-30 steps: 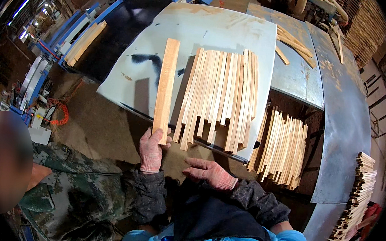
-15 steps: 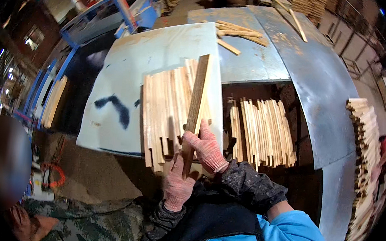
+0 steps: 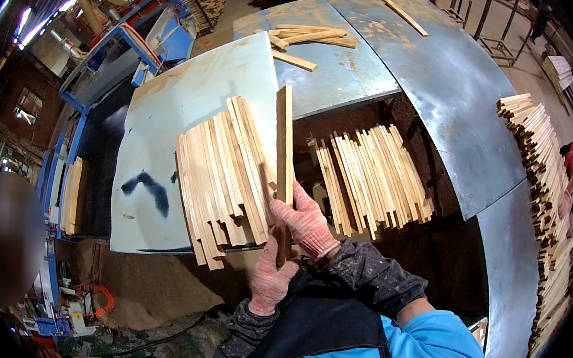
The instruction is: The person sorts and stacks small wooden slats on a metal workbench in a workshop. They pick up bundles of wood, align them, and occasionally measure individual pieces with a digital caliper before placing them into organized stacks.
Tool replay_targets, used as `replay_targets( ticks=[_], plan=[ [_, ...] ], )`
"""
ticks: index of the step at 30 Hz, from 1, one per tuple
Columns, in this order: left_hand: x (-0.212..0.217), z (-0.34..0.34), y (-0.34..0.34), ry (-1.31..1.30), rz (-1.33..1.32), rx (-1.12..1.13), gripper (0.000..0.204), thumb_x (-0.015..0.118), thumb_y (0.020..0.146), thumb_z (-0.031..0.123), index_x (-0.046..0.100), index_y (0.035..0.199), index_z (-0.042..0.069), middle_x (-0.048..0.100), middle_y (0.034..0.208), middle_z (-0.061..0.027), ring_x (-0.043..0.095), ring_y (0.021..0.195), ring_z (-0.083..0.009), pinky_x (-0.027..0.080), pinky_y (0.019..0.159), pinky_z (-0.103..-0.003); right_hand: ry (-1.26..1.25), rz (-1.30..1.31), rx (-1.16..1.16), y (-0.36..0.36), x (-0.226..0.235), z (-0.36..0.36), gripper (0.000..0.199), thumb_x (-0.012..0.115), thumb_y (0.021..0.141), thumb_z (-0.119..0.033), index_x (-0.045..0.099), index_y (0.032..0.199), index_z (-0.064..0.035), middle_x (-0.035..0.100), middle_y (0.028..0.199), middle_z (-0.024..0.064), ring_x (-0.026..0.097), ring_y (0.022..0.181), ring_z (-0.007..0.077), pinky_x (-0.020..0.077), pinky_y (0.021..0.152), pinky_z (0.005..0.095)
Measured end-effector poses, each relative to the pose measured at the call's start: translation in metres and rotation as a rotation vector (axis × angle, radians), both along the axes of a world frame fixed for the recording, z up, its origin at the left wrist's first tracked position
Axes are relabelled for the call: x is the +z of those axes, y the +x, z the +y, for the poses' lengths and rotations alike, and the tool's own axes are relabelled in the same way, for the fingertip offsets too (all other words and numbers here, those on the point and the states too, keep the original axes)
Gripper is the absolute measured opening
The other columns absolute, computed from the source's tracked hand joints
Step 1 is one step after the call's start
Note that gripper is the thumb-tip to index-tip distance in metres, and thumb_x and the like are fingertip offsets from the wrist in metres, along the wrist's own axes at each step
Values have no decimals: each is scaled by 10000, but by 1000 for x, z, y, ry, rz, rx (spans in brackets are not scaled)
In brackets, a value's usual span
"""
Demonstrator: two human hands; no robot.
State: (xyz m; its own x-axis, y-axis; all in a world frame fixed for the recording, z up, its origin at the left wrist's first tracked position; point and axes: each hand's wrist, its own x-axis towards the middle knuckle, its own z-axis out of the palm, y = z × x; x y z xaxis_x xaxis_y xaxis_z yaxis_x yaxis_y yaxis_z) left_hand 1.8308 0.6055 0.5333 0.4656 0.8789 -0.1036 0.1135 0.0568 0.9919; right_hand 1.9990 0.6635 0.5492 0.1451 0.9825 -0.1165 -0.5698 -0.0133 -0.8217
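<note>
Both my hands wear pinkish-white knit gloves and grip one long wooden strip (image 3: 283, 144), which stands steeply in front of me with a dark broad face. My right hand (image 3: 306, 221) wraps round it at about mid-length. Lower down, my left hand (image 3: 270, 277) closes round its near end. Just left of the strip, a row of pale wooden strips (image 3: 217, 179) lies side by side on the light metal sheet (image 3: 155, 111), some ends jutting past its near edge. Right of my hands, another row of strips (image 3: 376, 177) sits in the dark opening of the table.
Several loose strips (image 3: 314, 35) lie on the far grey metal table (image 3: 419, 88), with a single strip (image 3: 399, 12) beyond. A tall stack of strips (image 3: 539, 203) lines the right side. Blue machinery (image 3: 122, 59) stands at left. A person with a blurred head (image 3: 1, 241) is close on my left.
My view has turned, so the tables appear shifted left. The strip is a little more upright and leans the other way. Both hands keep hold of it.
</note>
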Motion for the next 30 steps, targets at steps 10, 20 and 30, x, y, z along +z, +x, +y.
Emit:
replay_targets(
  ticks=[10,20,30],
  plan=[
    [-8,2,33,2,-22,-57,777,637,1038,46,239,1703,-9,445,1641,-145,460,1482,-248,379,1234,-362,11,-106,-3,26,-29,8,702,733,1044,-205,404,1644,-49,686,1348,134,649,1145,168,562,1001,332],
    [-14,0,52,83,72,25,752,647,1024,46,283,1677,-43,452,1638,-168,469,1476,-256,363,1256,-373,-40,-141,57,39,-29,11,717,745,1032,-169,399,1647,-43,687,1338,149,658,1135,185,583,967,331],
    [-9,-4,59,27,33,58,788,665,1053,188,260,1688,-43,439,1663,-194,431,1525,-266,331,1265,-357,-53,-210,128,40,-31,8,698,733,1040,-161,403,1637,-15,663,1381,153,639,1193,181,563,1011,330]
  ],
)
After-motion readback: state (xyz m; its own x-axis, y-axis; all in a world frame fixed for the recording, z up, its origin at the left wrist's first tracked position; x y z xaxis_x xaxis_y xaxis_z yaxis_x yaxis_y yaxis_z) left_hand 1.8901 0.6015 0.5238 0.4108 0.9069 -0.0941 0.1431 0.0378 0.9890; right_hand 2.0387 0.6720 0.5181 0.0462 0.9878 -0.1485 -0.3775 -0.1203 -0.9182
